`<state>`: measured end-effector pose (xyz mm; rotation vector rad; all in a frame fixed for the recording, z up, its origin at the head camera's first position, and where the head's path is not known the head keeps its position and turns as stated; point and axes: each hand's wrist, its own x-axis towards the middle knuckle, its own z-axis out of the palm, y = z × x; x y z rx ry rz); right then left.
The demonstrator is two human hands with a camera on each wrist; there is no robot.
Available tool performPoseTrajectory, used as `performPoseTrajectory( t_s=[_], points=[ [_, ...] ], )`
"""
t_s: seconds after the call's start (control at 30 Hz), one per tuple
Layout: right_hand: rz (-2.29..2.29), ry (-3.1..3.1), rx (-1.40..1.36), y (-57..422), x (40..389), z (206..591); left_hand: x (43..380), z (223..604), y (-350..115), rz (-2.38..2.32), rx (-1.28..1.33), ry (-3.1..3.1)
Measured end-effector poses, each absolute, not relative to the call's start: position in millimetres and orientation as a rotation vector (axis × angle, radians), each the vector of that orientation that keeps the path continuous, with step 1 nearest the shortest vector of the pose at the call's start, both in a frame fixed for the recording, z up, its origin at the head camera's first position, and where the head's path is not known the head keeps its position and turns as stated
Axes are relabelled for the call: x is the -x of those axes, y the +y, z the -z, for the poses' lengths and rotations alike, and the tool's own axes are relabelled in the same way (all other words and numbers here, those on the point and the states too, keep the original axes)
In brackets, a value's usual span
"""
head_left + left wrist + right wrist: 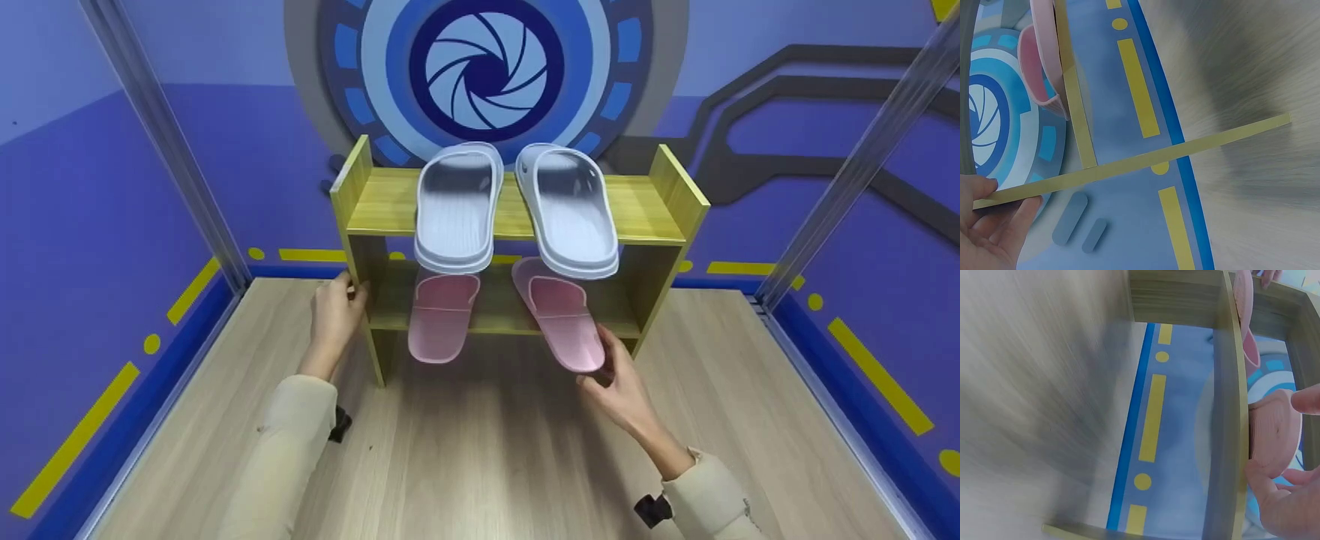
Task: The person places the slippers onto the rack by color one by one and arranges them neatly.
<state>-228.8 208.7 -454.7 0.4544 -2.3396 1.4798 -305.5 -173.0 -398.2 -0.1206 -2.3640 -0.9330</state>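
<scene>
Pale pink slipper (pixel 564 318), smooth sole, overhanging lower shelf, right hand (pixel 619 380) gripping

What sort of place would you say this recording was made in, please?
Probably a staged booth, not a home: blue painted walls with a large aperture graphic, a wooden floor, and a small shoe rack holding slippers.

The head camera is looking forward and down from above at the two-tier wooden shoe rack (pixel 517 225), centred toward 12 o'clock. The left wrist camera is sitting close beside the rack's side panel (pixel 1129 163), tilted (floor at 3 o'clock). The right wrist camera is peering from low under the lower shelf (pixel 1230 410). All three are sharing that rack and its pink slippers (pixel 566 322).
</scene>
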Motion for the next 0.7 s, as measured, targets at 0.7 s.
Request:
performPoseTrajectory(
  t_s=[0.7],
  points=[
    [-1.391,-2.207,-0.44,169,229,447,304,397,-173,0.92,0.098,-2.404]
  ],
)
